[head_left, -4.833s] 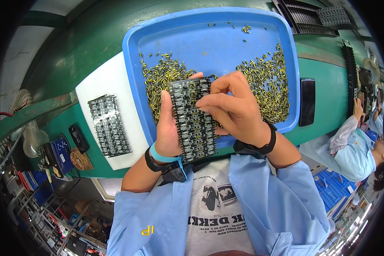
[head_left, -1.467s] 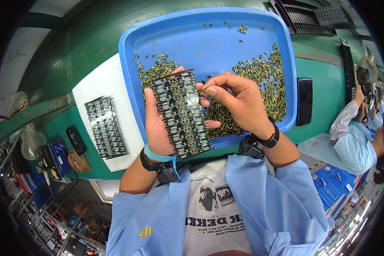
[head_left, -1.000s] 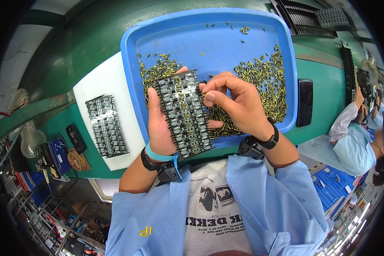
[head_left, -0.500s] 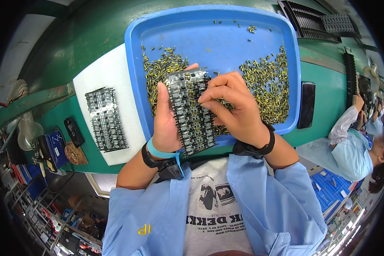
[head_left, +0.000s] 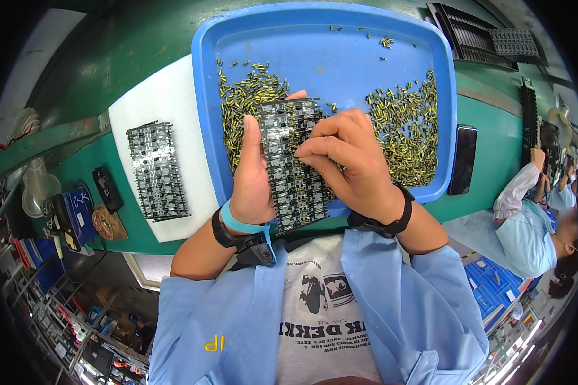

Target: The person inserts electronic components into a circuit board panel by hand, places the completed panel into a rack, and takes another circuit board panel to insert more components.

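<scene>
A panel of small circuit boards (head_left: 289, 186) lies tilted across my left hand (head_left: 252, 183), whose thumb runs up its left edge while the other fingers go beneath it. My right hand (head_left: 353, 160) is above the panel's right half, thumb and forefinger pinched together at its surface. Whatever is in that pinch is too small or too hidden to make out. Both hands are over the near side of a blue tray (head_left: 321, 13). Inside the tray, heaps of small black-and-yellow cylindrical components (head_left: 401, 135) lie on the right and left.
A second board panel (head_left: 160, 170) rests on a white foam sheet (head_left: 125, 106) at left. A phone (head_left: 462, 159) lies right of the tray. Black racks (head_left: 472, 35) stand at the far right. Another person in light blue (head_left: 526, 237) sits at the right.
My right fingertips have shifted slightly left across the panel and stay pinched. The panel has turned a little more upright in my left hand. The whole view has shifted slightly.
</scene>
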A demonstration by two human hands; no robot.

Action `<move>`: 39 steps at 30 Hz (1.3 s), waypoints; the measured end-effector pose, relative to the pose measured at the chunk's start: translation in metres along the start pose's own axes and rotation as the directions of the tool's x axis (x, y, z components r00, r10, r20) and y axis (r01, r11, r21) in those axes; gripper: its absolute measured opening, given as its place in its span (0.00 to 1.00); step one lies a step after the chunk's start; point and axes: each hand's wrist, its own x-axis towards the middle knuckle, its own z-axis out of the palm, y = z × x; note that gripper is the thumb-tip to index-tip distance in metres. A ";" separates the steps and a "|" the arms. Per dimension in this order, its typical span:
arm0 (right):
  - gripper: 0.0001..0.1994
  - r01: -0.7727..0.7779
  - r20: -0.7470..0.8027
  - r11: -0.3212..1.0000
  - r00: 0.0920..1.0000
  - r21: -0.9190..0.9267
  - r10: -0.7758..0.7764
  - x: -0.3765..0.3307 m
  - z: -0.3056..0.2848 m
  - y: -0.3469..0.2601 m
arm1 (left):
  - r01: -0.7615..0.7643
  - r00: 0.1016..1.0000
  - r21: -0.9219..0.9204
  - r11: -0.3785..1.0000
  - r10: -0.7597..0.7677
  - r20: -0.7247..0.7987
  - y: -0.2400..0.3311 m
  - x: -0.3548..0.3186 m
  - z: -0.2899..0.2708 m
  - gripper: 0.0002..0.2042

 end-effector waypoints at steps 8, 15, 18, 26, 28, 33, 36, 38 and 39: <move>0.14 0.121 -0.016 0.976 0.992 -0.182 -0.126 -0.002 0.001 -0.004 | 0.015 1.000 0.029 0.999 -0.014 -0.023 -0.001 0.000 0.003 0.38; 0.14 0.176 0.014 0.948 0.984 -0.264 -0.178 -0.005 0.001 -0.008 | 0.018 1.000 0.062 0.998 -0.017 -0.014 -0.001 0.001 0.000 0.37; 0.14 0.207 0.041 0.940 0.978 -0.272 -0.203 -0.004 0.000 -0.009 | 0.023 1.000 0.010 1.000 -0.023 -0.008 0.001 0.001 -0.003 0.37; 0.16 0.187 0.023 0.953 0.982 -0.239 -0.187 0.002 -0.009 -0.014 | 0.063 0.998 -0.088 0.994 -0.063 0.006 0.006 0.004 -0.015 0.37; 0.15 0.058 -0.088 0.997 0.994 -0.041 -0.061 0.003 -0.012 -0.007 | 0.145 0.988 -0.294 0.945 -0.122 0.095 0.010 0.001 -0.012 0.36; 0.12 -0.390 0.060 0.918 0.920 0.071 0.386 0.003 -0.024 0.010 | 0.239 0.970 -0.528 0.815 -0.179 0.163 0.017 -0.003 -0.012 0.35; 0.10 -0.134 0.272 0.983 0.948 -0.125 0.163 -0.004 -0.011 0.014 | 0.250 0.966 -0.559 0.790 -0.167 0.196 0.016 -0.003 -0.017 0.35; 0.09 0.012 0.386 0.980 0.920 -0.199 0.067 -0.008 -0.005 0.015 | 0.260 0.963 -0.574 0.777 -0.164 0.213 0.016 -0.003 -0.017 0.35; 0.08 0.037 0.389 0.980 0.920 -0.195 0.042 -0.010 -0.003 0.016 | 0.265 0.962 -0.584 0.767 -0.166 0.218 0.017 -0.003 -0.016 0.35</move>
